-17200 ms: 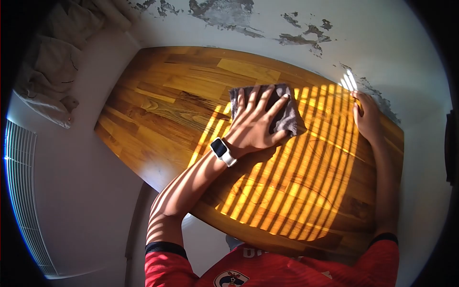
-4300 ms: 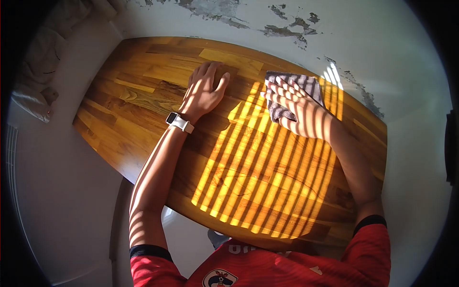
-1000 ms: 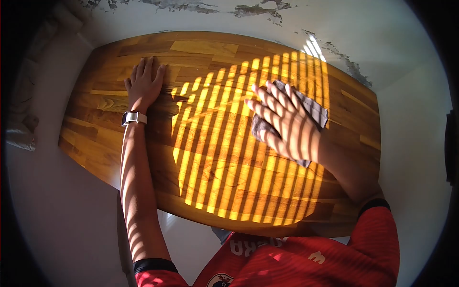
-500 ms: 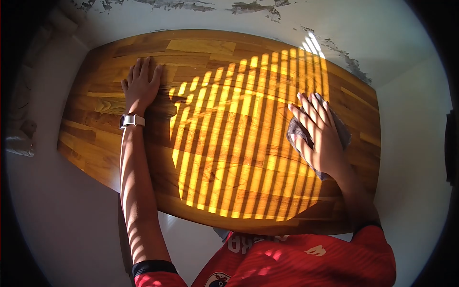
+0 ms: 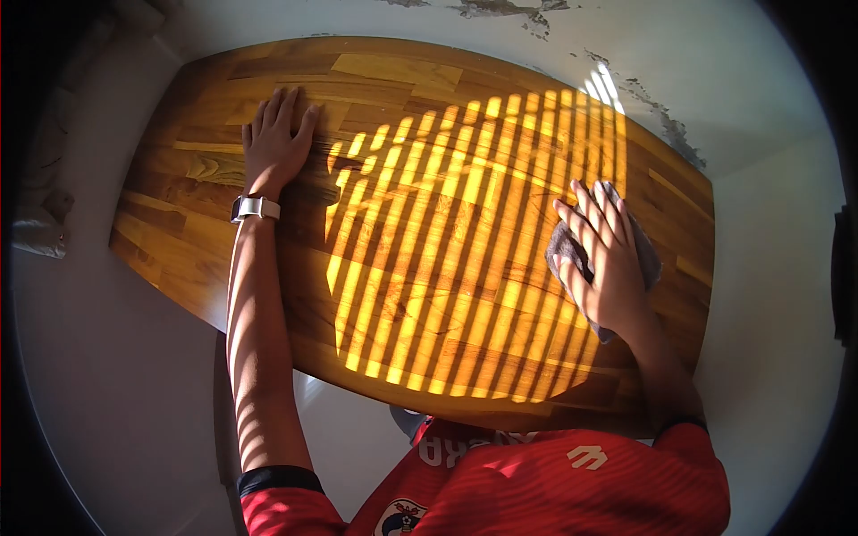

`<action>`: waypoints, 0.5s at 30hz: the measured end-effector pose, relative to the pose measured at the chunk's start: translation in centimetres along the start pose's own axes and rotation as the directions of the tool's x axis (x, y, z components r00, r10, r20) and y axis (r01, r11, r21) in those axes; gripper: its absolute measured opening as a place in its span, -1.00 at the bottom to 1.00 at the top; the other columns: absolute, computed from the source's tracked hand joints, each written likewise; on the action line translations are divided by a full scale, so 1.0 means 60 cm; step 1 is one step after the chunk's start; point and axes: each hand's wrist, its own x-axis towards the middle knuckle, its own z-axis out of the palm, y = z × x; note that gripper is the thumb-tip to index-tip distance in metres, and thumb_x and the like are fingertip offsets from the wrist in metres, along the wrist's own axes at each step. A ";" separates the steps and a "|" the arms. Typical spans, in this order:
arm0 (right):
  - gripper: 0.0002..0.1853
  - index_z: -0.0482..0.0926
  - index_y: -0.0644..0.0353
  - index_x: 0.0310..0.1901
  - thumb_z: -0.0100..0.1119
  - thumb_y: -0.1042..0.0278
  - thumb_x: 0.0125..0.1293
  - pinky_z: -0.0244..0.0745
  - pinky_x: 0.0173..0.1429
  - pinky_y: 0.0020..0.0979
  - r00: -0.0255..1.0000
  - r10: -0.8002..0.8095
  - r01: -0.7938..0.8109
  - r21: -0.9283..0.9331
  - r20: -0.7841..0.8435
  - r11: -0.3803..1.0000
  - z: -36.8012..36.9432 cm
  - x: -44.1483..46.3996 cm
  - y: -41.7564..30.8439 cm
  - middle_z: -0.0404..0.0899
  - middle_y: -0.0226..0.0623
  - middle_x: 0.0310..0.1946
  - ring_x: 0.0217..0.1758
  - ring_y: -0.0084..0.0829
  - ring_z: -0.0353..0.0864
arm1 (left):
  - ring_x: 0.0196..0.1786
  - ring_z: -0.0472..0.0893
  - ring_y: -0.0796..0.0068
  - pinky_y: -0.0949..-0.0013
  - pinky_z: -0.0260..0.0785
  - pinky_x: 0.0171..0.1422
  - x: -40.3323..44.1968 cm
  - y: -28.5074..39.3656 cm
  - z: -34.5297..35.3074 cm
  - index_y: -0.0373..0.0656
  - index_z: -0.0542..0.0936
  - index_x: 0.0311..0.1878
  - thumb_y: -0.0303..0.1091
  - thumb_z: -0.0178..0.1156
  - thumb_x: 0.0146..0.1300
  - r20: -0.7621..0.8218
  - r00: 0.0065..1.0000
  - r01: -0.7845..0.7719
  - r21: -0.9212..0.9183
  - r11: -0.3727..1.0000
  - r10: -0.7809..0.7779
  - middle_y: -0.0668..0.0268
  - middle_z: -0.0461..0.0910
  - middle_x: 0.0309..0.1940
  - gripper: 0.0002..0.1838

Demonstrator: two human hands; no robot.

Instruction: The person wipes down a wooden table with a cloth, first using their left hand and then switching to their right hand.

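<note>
My right hand (image 5: pixel 609 268) lies flat on a grey cloth (image 5: pixel 645 253), pressing it against the wooden tabletop (image 5: pixel 384 76). Its fingers are stretched out and the thumb is apart; part of the cloth is hidden beneath the palm. On the left side of the table, my left hand (image 5: pixel 279 147) rests palm down with fingers spread, holding nothing. A watch with a light band (image 5: pixel 257 208) is on the left wrist.
Striped sunlight falls across the middle of the table. A white wall (image 5: pixel 760 214) with peeling paint runs along the far and right sides. A clear plastic bag (image 5: pixel 40 237) is at the far left. The table's near edge curves close to my red shirt (image 5: pixel 527 473).
The view has turned slightly, so the table and both hands appear shifted. My left hand stays at about the same spot on the wood; my right hand and the cloth have barely moved.
</note>
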 end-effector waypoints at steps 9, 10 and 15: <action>-0.28 0.43 0.15 0.54 0.27 0.18 0.35 -0.23 0.75 0.32 1.000 0.012 -0.012 0.002 0.022 1.000 0.001 -0.016 -0.028 0.20 0.01 0.67 0.76 0.20 0.00 | 0.79 0.04 0.15 -0.15 -0.29 0.81 0.002 -0.008 0.006 0.24 0.33 0.67 0.45 -0.10 0.52 -0.043 0.998 -0.047 -0.021 0.999 0.046 0.29 0.17 0.74 -0.19; -0.28 0.43 0.15 0.55 0.27 0.18 0.36 -0.23 0.75 0.32 1.000 -0.005 0.005 -0.012 0.016 1.000 0.004 -0.017 -0.028 0.19 0.01 0.67 0.76 0.19 0.00 | 0.79 0.04 0.14 -0.16 -0.28 0.81 0.006 -0.014 0.005 0.24 0.33 0.67 0.46 -0.10 0.51 -0.051 0.997 -0.051 -0.015 0.999 0.050 0.29 0.18 0.73 -0.18; -0.33 0.44 0.10 0.55 0.23 0.15 0.44 -0.20 0.76 0.24 0.994 -0.103 0.101 -0.061 -0.030 0.993 0.015 -0.012 -0.026 0.25 -0.03 0.65 0.75 0.17 0.05 | 0.78 0.07 0.13 -0.20 -0.25 0.79 0.016 -0.017 0.016 0.22 0.35 0.66 0.49 -0.08 0.48 -0.060 0.996 -0.059 -0.014 0.998 0.058 0.28 0.21 0.73 -0.15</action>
